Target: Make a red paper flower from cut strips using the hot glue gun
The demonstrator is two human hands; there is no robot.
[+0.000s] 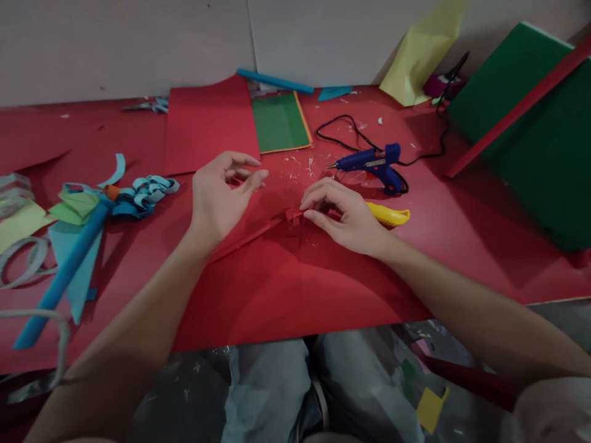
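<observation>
Red paper piece (292,215) between right hand (347,219) fingertips

Bare on both sides from fingertips along the whole visible forearm, with left hand (217,200) and right hand (348,218) uncovered over the red table (462,246). Dressed below the near edge of the red table in faded, light grey-blue trousers (268,394) of denim-like cloth, creased across both thighs, with a narrow pale strip (319,397) between the legs, its nature not discernible. Fitted at the right upper arm, below and right of the red table's near edge, with a loose pale sleeve (549,406), exact colour uncertain in dim light.
</observation>
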